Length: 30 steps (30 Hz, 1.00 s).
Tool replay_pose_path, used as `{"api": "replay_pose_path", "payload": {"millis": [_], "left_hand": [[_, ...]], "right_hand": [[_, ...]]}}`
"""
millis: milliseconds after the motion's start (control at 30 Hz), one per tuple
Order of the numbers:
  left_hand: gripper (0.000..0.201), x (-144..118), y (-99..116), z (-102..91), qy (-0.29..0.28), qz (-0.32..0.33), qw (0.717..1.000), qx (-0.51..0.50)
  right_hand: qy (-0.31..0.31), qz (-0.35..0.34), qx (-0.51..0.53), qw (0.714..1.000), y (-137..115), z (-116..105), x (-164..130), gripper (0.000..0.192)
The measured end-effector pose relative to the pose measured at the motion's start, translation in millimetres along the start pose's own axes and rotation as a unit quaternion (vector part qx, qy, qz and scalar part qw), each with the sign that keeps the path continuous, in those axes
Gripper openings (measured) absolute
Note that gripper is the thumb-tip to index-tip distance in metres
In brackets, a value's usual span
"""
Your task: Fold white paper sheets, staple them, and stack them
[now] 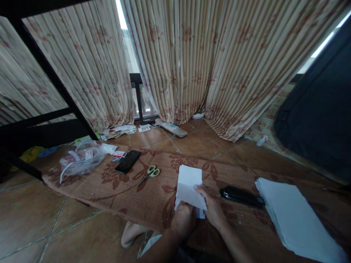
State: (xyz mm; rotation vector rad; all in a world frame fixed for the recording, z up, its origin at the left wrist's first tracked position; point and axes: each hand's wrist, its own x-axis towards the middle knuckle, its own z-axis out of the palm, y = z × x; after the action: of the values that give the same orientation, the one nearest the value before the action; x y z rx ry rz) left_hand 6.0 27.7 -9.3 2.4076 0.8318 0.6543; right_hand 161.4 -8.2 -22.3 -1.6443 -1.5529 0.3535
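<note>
You can read no text here: the marks on the red-and-white packet (119,154) and the white card (144,128) are too small.

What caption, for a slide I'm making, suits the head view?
Left hand and right hand hold white paper over a patterned brown cloth, between green-handled scissors and a long black object.

Over on the tabletop (128,197), left to right: plastic bag (83,162), phone (128,162), scissors (148,176), paper sheets (190,179), stapler (241,195), paper stack (296,215) just beside its right end. Behind the tabletop, skateboard (172,128) on floor (203,139), in front of curtains (186,65).
</note>
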Motion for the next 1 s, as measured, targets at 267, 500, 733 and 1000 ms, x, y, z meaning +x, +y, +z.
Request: {"api": "replay_pose_path", "payload": {"millis": [267,500,733,1000], "left_hand": [[0.042,1.7,4.5,-4.7,-0.002,-0.015,1.0,-0.011],[0.04,0.7,5.7,-4.7,0.001,-0.03,1.0,-0.001],[0.033,1.1,3.5,-2.7,0.002,-0.023,1.0,0.008],[0.034,1.2,4.1,-1.2,0.018,-0.021,1.0,-0.007]], "right_hand": [[-0.03,-0.003,0.012,0.999,2.5,-2.3,3.2,0.048],[-0.039,-0.012,0.037,0.998,-5.1,-6.2,6.7,0.032],[-0.039,-0.01,0.043,0.998,-9.2,-7.0,6.9,0.03],[-0.028,-0.015,0.015,0.999,-4.9,-3.7,5.9,0.043]]}}
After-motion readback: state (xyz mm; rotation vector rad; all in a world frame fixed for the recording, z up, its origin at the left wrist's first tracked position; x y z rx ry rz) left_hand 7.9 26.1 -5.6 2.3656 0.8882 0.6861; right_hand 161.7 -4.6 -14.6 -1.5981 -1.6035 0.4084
